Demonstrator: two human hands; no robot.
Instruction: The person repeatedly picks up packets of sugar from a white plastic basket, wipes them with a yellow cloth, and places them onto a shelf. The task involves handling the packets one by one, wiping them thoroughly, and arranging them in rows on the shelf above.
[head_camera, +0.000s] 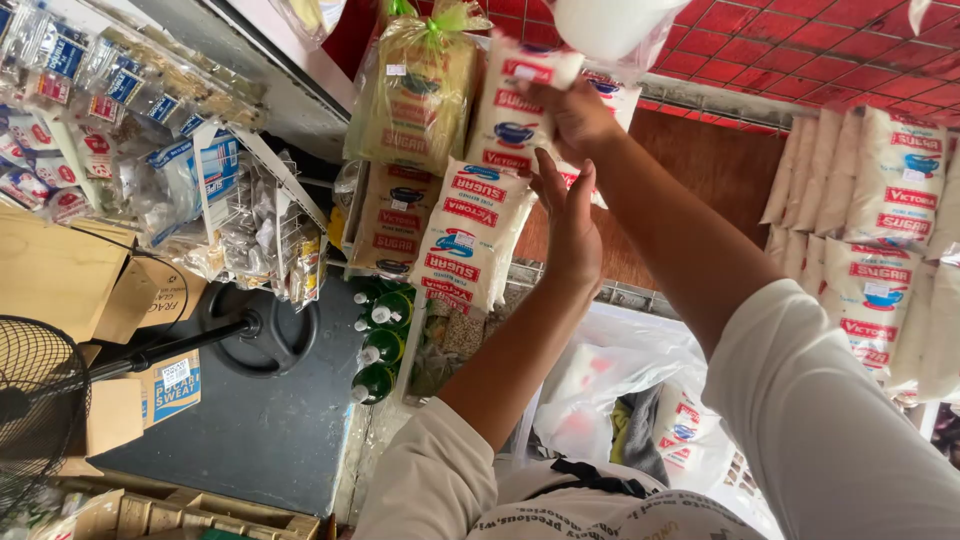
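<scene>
right hand (580, 115) fingers grip top sugar bag (520, 100); left hand (570, 225) open beside stack edge (470, 235)

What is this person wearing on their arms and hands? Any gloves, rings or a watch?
Both hands, the left hand and the right hand, are bare: no gloves, rings or watch show. The forearms are uncovered too. Loose cream-white sleeves are pushed up to about the elbows, plain, with no markings visible on them.
</scene>
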